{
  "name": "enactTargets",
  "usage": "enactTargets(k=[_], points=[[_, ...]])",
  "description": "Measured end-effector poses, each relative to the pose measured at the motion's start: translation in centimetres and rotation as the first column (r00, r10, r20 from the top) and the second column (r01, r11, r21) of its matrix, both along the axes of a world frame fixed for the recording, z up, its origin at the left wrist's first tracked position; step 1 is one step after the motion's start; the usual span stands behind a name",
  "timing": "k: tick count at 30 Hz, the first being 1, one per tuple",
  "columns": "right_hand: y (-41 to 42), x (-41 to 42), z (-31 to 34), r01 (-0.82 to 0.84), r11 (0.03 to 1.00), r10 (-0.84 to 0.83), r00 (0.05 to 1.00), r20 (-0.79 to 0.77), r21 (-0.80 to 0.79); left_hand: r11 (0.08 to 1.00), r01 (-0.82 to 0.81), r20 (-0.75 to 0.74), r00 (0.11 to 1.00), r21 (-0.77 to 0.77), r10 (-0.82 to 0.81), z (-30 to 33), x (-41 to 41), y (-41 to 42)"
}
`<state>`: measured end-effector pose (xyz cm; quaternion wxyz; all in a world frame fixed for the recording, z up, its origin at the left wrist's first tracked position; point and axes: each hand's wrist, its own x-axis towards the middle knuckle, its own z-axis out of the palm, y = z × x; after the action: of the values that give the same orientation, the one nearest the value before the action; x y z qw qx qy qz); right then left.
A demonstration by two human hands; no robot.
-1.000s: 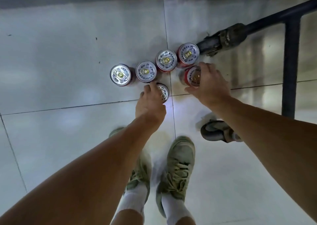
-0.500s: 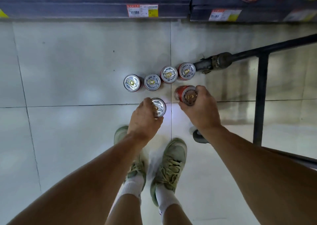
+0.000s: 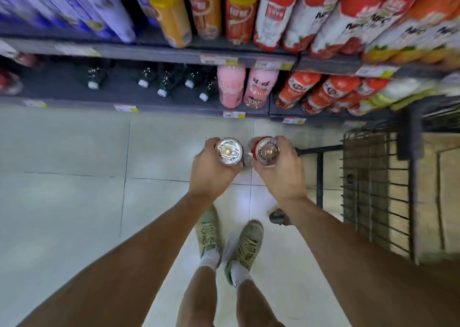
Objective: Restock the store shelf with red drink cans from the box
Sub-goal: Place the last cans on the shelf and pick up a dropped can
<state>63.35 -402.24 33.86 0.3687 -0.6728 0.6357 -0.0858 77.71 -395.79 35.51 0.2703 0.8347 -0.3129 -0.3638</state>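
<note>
We see two drink cans held up side by side over the floor, one in each hand. The left can (image 3: 229, 151) shows its silver top with the pull tab facing us; the left hand (image 3: 211, 172) wraps it from below and outside, fingers curled round its body. The right can (image 3: 265, 151) tilts a little, so a strip of its red side shows at its left edge; the right hand (image 3: 281, 169) grips it the same way, fingertips curled over the far rim. The two cans sit just beside each other, nearly touching, and between them, lower down, we catch a small piece of another silver can top (image 3: 248, 159), mostly hidden.

Beyond the hands stands the store shelf (image 3: 154, 55): pink bottles (image 3: 245, 87) straight ahead on the lower level, dark green bottles (image 3: 164, 82) ahead to the left, red-labelled bottles (image 3: 321, 92) ahead to the right, tall orange and red bottles (image 3: 206, 7) above. Right of the right hand is a black wire cart (image 3: 373, 189). Below the hands, on the pale tiled floor (image 3: 74, 202), are two greenish sneakers (image 3: 246, 244).
</note>
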Motion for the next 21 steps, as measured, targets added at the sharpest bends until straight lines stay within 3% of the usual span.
enactTargets(k=[8, 16, 21], points=[[-1.0, 0.8, 18.6, 0.058, 0.990, -0.028, 0.974, 0.224, -0.128, 0.969, -0.068, -0.010, 0.998, -0.236, 0.068, 16.8, 2.0, -0.9], [-0.9, -0.9, 33.6, 0.056, 0.943, 0.065, 0.935, 0.349, -0.327, 0.895, 0.138, 0.100, 0.989, -0.424, -0.105, 33.0, 2.2, 0.2], [-0.6, -1.7, 40.8, 0.159, 0.934, 0.019, 0.873, 0.487, -0.321, 0.843, 0.128, 0.056, 0.992, -0.523, -0.116, 41.4, 1.7, 1.4]])
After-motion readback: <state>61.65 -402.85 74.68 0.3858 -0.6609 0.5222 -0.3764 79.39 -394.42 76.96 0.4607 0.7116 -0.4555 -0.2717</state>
